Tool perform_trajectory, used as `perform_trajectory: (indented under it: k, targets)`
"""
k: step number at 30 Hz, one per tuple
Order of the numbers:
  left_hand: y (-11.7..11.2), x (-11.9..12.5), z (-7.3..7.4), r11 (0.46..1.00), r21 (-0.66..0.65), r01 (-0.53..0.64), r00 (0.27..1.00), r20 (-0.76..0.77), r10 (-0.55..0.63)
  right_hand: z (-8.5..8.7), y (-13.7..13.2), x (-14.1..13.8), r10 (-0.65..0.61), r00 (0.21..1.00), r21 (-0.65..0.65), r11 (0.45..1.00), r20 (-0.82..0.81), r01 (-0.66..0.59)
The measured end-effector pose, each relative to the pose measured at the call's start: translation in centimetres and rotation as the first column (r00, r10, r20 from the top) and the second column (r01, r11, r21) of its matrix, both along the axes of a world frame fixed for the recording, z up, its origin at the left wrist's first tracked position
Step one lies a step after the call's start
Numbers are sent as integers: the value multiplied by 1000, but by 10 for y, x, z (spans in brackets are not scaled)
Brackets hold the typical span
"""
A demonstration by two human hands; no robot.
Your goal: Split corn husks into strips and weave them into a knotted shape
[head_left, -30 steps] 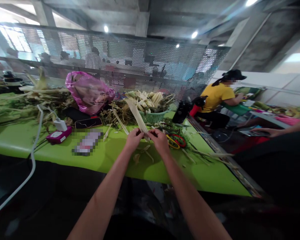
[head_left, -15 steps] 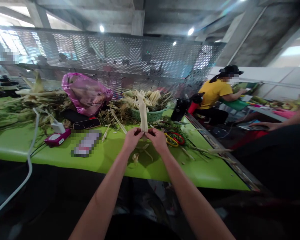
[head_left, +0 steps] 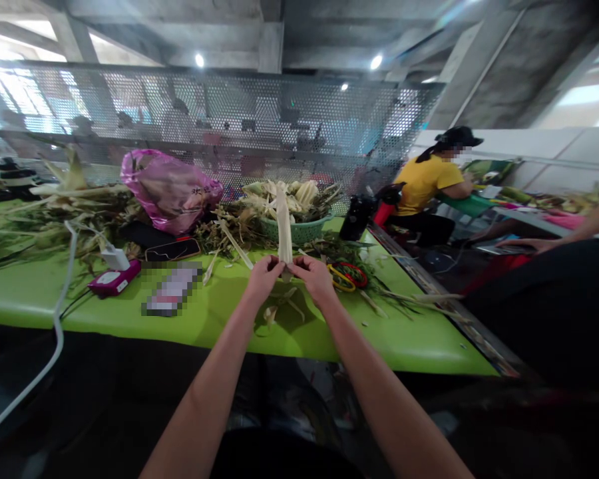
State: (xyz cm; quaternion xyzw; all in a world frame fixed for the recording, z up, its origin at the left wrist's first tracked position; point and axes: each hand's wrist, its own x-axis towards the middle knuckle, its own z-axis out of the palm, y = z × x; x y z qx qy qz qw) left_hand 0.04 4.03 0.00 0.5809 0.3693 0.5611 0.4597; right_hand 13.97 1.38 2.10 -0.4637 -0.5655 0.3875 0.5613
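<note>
Your left hand pinches the lower end of the pale husk strip; this strip leaned leftward one second ago, and now it stands nearly upright before the green basket, so probably it is easier to handle evenly. Your right hand pinches the same end, beside red and yellow scissor handles.

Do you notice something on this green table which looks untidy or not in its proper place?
Yes, slightly. Some stems stick out across the right edge of the green table, and plant scraps lie scattered below the hands, outside the green basket. Nothing looks clearly broken.
</note>
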Motion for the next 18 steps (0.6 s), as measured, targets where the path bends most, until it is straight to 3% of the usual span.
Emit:
perform_trajectory:
  k: [11,18]
  targets:
    - [-3,0,4,1000,-24,-13,998,56,14,1,1,3,-53,998,57,997,20,52]
    - [-3,-1,4,999,-19,-41,999,-11,41,-2,3,3,-28,999,59,998,40,26]
